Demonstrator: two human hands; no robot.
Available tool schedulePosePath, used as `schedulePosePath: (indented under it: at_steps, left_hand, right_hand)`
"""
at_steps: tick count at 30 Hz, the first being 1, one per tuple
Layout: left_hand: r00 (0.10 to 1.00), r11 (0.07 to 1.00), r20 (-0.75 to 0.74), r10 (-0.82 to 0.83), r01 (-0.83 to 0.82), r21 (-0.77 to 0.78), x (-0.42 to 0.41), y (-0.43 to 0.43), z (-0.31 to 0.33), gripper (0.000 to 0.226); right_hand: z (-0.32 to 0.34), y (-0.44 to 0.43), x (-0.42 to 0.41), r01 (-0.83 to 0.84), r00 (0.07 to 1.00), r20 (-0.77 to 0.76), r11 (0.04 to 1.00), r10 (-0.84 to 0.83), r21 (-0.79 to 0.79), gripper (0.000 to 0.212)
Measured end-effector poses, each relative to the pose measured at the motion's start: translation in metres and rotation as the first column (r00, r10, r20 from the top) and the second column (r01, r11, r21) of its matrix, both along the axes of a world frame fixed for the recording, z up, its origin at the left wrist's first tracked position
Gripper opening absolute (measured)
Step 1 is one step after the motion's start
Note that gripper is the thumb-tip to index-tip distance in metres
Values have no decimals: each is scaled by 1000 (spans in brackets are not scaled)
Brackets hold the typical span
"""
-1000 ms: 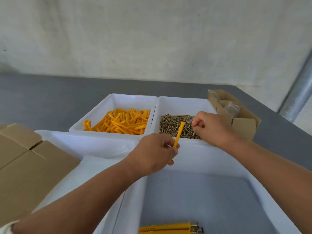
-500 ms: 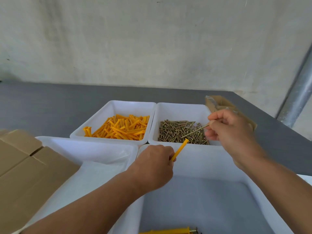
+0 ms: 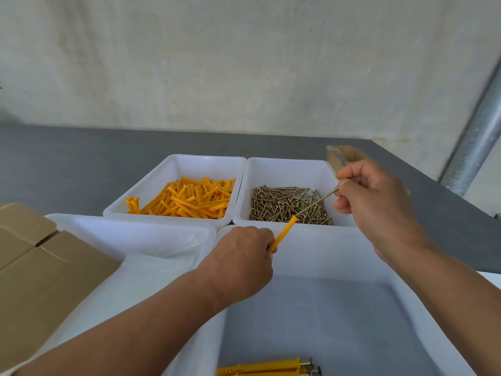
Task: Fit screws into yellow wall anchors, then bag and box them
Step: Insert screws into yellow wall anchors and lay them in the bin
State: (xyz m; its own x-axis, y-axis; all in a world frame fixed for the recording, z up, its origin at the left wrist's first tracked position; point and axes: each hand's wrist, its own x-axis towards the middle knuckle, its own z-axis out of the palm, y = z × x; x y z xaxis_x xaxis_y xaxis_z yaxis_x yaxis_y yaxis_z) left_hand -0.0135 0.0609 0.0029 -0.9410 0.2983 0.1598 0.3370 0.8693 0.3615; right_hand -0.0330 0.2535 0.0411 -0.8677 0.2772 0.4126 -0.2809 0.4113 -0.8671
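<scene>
**Lining up tip and mouth**

Across the grey bench [image 3: 81, 164] the work is laid out. A cardboard box [image 3: 40, 267] sits at the left, with two large white tubs nearest the person. Behind the tubs, the anchor bin [image 3: 176, 169] and the screw bin [image 3: 287, 169] stand side by side. The near tub [image 3: 325, 240] has a few finished anchors [image 3: 260, 367] at its front edge, with screw heads showing.

The left hand [image 3: 241, 264] hovers at that tub's far rim. Its grip is closed round the lower end of one anchor [image 3: 283, 233], whose open end is tilted up and to the right. The right hand [image 3: 374, 202], above the screw bin, pinches the head end of a single screw [image 3: 317, 200] between thumb and fingertips. The screw's tip points down-left and meets the anchor's mouth, though whether it has entered cannot be told.

The two pieces look nearly in line, so the best course is probably to keep the anchor still and move only the screw. It should go in straight along the anchor's axis, with a slight twist if it binds. Holding the anchor nearer its mouth would help stop the plastic from bending away. Once seated, it belongs with the finished ones.
</scene>
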Motion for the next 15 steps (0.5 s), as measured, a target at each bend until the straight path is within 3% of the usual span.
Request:
schedulePosePath:
  at_steps: [5, 15]
  left_hand:
    - [1000, 1000, -2, -3, 3, -4, 0, 0, 0, 19]
    - [999, 1000, -37, -21, 21, -12, 1, -1, -3, 20]
  right_hand:
    - [2, 1, 1, 12, 1000, 11, 1000, -12, -13, 26]
    - [-3, -6, 5, -102, 986, 146, 987, 84, 125, 26]
